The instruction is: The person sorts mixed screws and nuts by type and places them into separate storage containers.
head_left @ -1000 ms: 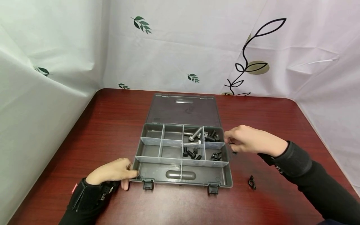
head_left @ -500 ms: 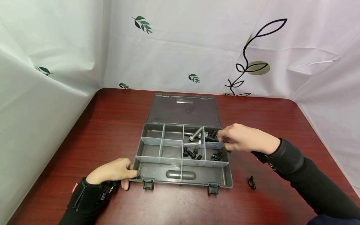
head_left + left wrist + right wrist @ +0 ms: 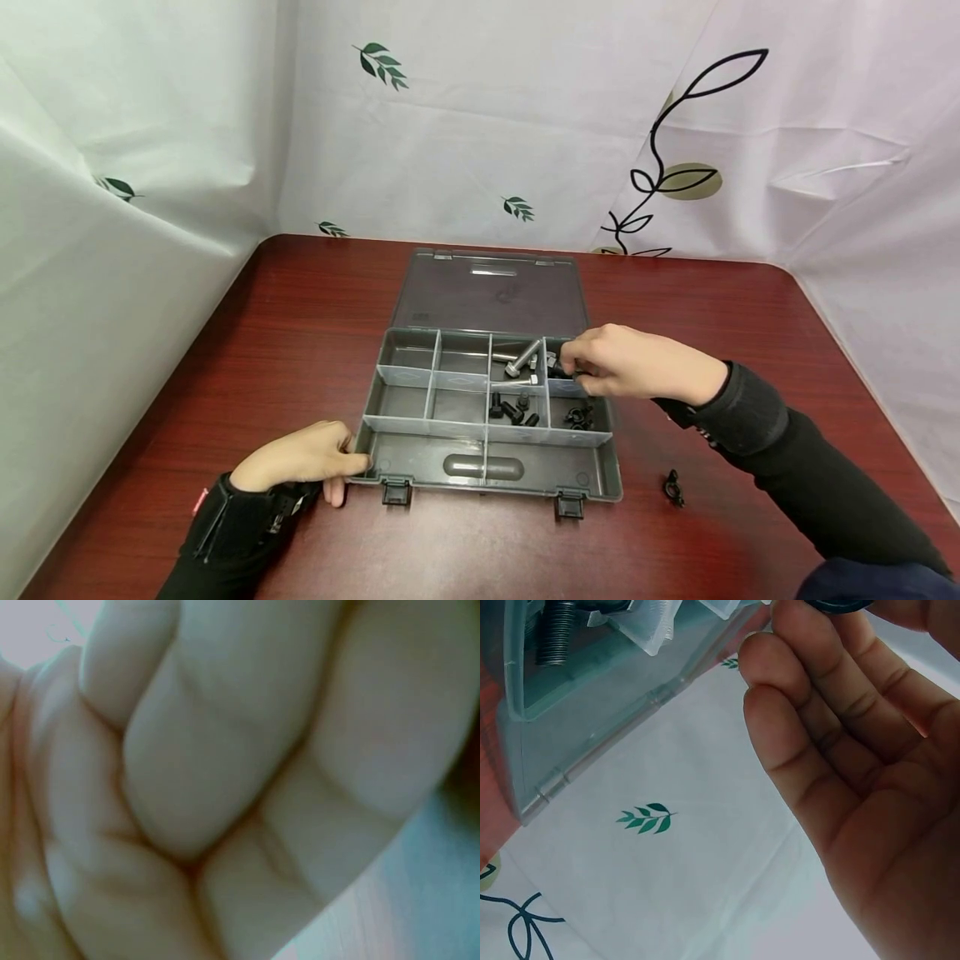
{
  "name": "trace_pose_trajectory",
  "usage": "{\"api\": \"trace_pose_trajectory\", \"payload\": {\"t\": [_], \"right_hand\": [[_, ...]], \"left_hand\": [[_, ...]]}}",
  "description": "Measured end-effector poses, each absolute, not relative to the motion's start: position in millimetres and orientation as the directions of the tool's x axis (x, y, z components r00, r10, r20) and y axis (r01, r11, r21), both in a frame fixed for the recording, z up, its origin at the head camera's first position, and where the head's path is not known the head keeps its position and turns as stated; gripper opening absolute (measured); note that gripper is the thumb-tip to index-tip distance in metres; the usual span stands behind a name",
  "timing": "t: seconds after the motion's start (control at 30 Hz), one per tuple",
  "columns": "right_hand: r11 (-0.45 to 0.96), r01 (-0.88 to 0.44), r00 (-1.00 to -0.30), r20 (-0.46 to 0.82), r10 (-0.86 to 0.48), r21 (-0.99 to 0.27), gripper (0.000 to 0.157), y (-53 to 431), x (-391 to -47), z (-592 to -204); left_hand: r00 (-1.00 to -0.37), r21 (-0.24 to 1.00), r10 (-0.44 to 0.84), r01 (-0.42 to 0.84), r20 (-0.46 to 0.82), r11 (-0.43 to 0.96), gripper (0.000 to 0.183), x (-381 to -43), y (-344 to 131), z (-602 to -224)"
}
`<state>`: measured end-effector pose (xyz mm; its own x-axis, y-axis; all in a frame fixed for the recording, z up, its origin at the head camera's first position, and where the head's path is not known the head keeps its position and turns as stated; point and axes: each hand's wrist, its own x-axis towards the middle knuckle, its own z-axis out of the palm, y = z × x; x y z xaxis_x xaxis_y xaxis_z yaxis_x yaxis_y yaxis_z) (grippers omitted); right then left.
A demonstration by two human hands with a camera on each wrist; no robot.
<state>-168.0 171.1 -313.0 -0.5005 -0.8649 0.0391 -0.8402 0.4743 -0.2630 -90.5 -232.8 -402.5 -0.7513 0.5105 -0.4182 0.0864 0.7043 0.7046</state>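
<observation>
A grey compartment box (image 3: pixel 491 483) lies open on the table. My left hand (image 3: pixel 303 457) grips its front left corner, thumb over the rim; the left wrist view shows curled fingers (image 3: pixel 202 750) up close. Over the box's right side, my right hand (image 3: pixel 637 362) pinches a black wing nut (image 3: pixel 838 604), mostly cut off by the right wrist view's top edge. Beneath that hand, the back right compartment holds black bolts (image 3: pixel 558 369), partly hidden. More black wing nuts (image 3: pixel 577 417) sit in the compartment in front of it.
Silver bolts (image 3: pixel 521 360) and short black bolts (image 3: pixel 513 410) fill neighbouring compartments. Behind the box its translucent lid (image 3: pixel 491 292) lies folded back. A loose black wing nut (image 3: pixel 673 488) rests on the table to the right. Two latches (image 3: pixel 569 506) jut from the box's front.
My right hand has moved left, from beside the box's right wall to over its right compartments, with the wing nut. My left hand and the box have stayed put.
</observation>
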Motion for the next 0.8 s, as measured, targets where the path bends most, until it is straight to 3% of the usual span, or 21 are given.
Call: {"api": "trace_pose_trajectory", "payload": {"t": [0.07,0.23,0.8], "right_hand": [[0.510,-0.830,-0.532,0.043,-0.846,-0.227,0.010,172.9,-166.2,-311.7],[0.588,-0.796,-0.602,0.080,-0.795,-0.147,0.027,180.3,-161.0,-307.8],[0.603,-0.778,-0.621,0.071,-0.780,-0.176,0.030,188.6,-157.8,-305.9]], "left_hand": [[-0.751,0.702,0.511,0.089,-0.418,0.706,0.023,-90.2,-232.4,-402.1],[-0.751,0.704,0.507,0.079,-0.424,0.706,0.024,-89.2,-231.7,-400.5],[-0.748,0.713,0.510,0.071,-0.425,0.697,0.023,-88.9,-232.2,-402.5]]}}
